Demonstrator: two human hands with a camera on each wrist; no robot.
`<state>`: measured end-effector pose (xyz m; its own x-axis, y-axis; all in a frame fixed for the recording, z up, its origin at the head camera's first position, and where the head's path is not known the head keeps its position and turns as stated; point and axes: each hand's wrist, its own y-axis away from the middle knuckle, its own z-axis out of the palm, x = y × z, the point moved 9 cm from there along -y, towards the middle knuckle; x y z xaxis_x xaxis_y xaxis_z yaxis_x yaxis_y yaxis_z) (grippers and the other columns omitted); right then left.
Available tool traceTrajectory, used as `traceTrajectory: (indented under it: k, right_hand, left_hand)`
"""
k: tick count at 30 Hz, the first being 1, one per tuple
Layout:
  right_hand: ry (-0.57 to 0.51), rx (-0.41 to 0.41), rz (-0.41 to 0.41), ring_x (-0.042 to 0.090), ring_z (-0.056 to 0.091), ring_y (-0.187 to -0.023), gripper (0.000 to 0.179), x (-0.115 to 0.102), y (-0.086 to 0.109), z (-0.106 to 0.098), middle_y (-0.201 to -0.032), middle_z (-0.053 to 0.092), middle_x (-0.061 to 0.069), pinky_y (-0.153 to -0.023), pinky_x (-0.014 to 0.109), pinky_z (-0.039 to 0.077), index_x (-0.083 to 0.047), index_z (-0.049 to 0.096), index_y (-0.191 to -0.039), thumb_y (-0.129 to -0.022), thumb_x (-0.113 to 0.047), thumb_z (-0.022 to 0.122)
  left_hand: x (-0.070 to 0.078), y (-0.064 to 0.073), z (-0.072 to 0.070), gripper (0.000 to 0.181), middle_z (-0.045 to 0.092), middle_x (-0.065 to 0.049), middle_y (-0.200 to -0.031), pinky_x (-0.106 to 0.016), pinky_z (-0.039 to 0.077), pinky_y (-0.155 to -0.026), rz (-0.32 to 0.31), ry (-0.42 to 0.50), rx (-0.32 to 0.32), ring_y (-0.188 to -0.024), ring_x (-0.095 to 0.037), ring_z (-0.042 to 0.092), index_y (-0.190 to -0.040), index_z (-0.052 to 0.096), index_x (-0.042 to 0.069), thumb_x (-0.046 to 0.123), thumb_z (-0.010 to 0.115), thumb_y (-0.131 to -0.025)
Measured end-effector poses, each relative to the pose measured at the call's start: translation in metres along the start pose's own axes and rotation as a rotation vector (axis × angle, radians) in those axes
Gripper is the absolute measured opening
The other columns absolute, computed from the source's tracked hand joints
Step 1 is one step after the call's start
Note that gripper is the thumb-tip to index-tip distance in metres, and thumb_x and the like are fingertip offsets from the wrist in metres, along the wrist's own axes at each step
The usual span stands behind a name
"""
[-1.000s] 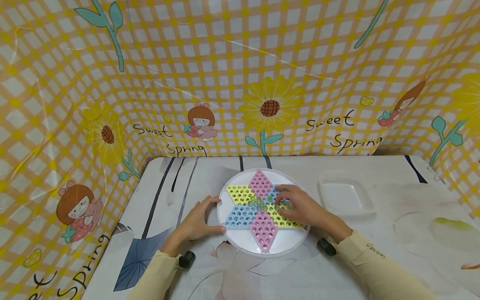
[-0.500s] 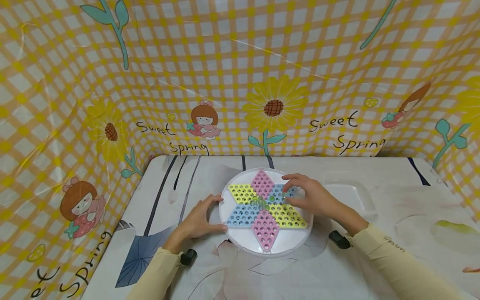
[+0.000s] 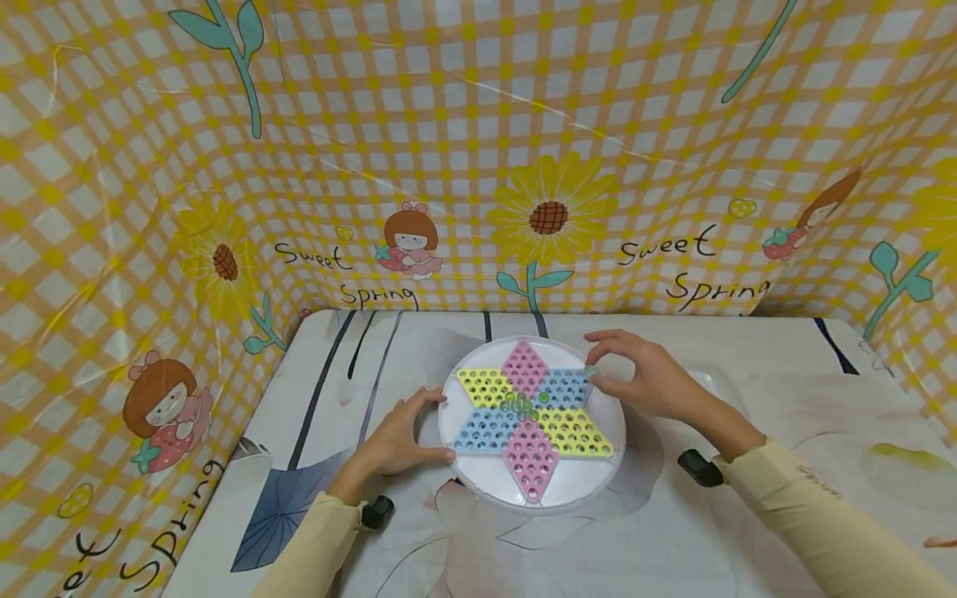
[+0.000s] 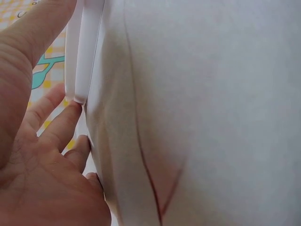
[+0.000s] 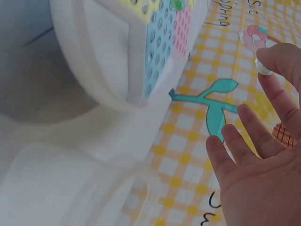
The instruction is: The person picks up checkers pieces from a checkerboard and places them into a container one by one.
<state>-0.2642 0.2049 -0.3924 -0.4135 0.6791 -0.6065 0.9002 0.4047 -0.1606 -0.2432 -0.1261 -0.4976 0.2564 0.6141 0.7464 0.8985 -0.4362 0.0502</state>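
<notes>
Now the right hand (image 3: 658,378) is pinching a pale, glassy marble (image 5: 263,68) between thumb and forefinger, near the board's far right rim, its remaining fingers spreading. Against the left rim of the round white board (image 3: 478,477), the left hand (image 3: 396,436) is resting with thumb and fingers apart, loosely extended. The board is lying midway along the table (image 3: 792,357), near its far edge; green marbles (image 3: 521,405) are clustering at its centre. A clear tray (image 5: 143,183) is sitting rightward, partly behind the right forearm.
</notes>
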Motion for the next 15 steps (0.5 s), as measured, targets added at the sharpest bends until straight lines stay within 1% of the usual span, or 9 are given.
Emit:
traceTrajectory:
  k: [4,7,13,15]
  right_hand:
    - [0.02,0.01,0.029,0.043,0.046,-0.138,0.018,0.01,0.003,-0.008,-0.146,0.056,0.014,-0.107,0.067,0.044,-0.017,0.071,-0.105,-0.09,-0.012,0.078]
    - [0.03,0.024,0.048,0.045,0.045,-0.138,0.019,0.017,0.007,-0.017,-0.146,0.056,0.016,-0.106,0.069,0.043,-0.017,0.07,-0.107,-0.09,-0.013,0.079]
    - [0.056,0.091,0.017,0.045,0.048,-0.135,0.019,0.023,0.014,-0.038,-0.142,0.06,0.016,-0.103,0.071,0.044,-0.018,0.07,-0.104,-0.089,-0.014,0.081]
    - [0.06,0.106,0.019,0.045,0.048,-0.135,0.018,0.027,0.016,-0.045,-0.142,0.06,0.016,-0.102,0.071,0.044,-0.018,0.069,-0.103,-0.089,-0.015,0.081]
  left_hand:
    - [0.001,0.001,0.0,0.084,0.04,-0.001,-0.162,-0.052,0.007,-0.128,-0.006,0.002,-0.002,-0.156,-0.034,0.02,-0.144,0.05,0.016,0.036,0.094,-0.075]
    - [0.001,0.0,-0.001,0.084,0.041,-0.001,-0.162,-0.052,0.007,-0.128,-0.008,0.001,0.002,-0.155,-0.033,0.021,-0.144,0.05,0.016,0.036,0.094,-0.075]
    - [0.0,0.0,-0.001,0.084,0.041,-0.001,-0.162,-0.052,0.007,-0.128,-0.009,0.001,0.003,-0.155,-0.033,0.021,-0.144,0.05,0.016,0.037,0.094,-0.075]
    - [0.0,0.0,-0.001,0.084,0.041,-0.001,-0.162,-0.052,0.007,-0.128,-0.011,0.001,0.003,-0.155,-0.033,0.021,-0.144,0.05,0.016,0.037,0.094,-0.075]
